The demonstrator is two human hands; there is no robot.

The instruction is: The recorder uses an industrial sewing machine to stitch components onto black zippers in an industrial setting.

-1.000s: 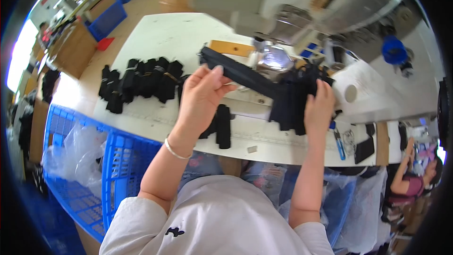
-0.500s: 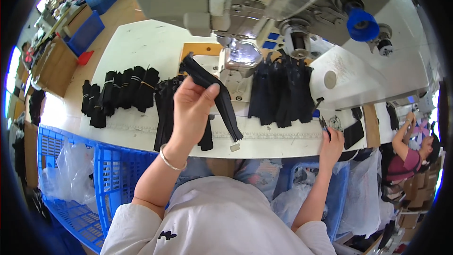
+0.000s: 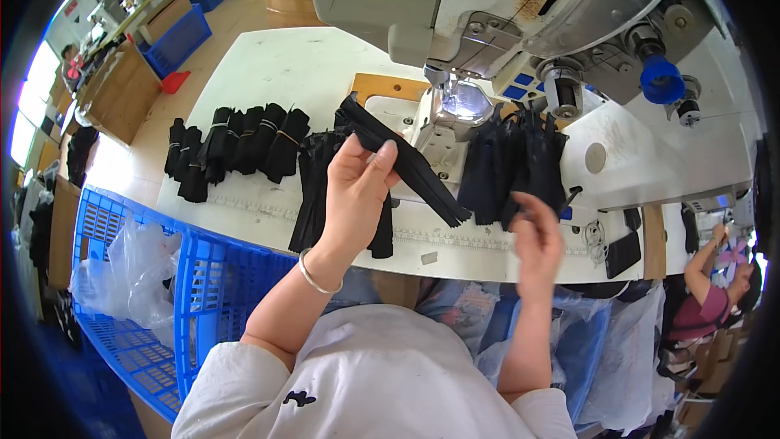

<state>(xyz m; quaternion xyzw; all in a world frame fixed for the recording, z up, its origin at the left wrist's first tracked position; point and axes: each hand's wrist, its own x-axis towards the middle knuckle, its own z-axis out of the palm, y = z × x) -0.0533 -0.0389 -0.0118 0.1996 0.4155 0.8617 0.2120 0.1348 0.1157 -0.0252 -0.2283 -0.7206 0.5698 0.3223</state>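
A black zipper (image 3: pixel 418 175) slants down to the right from my left hand (image 3: pixel 357 187), pinched between thumb and fingers above the table. Beneath that hand, more black zippers (image 3: pixel 313 199) lie in a loose bunch near the front edge. My right hand (image 3: pixel 536 244) is raised in front of another pile of black zippers (image 3: pixel 528 150). Its fingers are curled and smeared by motion, and what they hold is hidden. Behind the held zipper is the lit needle area of a sewing machine (image 3: pixel 459 106).
Tied bundles of black strips (image 3: pixel 252 142) lie on the white table (image 3: pixel 268 57) at left. A blue plastic crate (image 3: pixel 199 309) stands at the front left. A black phone-shaped object (image 3: pixel 623 254) rests at the right edge. Beyond it sits another person (image 3: pixel 703 305).
My right hand has lifted from the right of the table, where it gripped a small dark tool, and moved left toward the zippers. My left hand still holds its zipper. The view has shifted.
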